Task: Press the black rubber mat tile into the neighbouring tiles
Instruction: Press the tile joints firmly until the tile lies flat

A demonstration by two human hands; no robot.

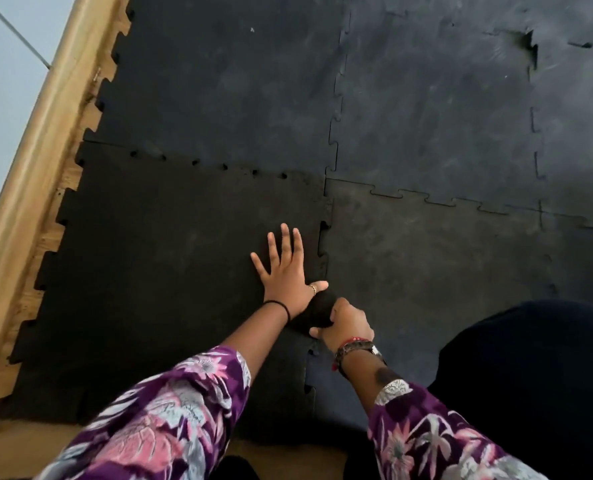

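Observation:
A black rubber mat tile (pixel 156 265) with jigsaw edges lies at the near left on the wooden floor. Its far edge overlaps the far-left tile (pixel 225 84), and small gaps show along that seam. Its right edge meets the near-right tile (pixel 433 268); the teeth there are partly unseated. My left hand (pixel 286 271) lies flat, fingers spread, on the tile close to its right edge. My right hand (pixel 345 327) is closed around a raised fold of the tile's right edge, just below my left thumb.
More joined tiles (pixel 433 98) cover the floor to the far right. A wooden skirting board (pixel 35 140) runs diagonally along the left, with a pale wall beyond it. Bare wood floor (pixel 18 441) shows at the near left. My dark-clothed knee (pixel 537 375) rests on the near-right tile.

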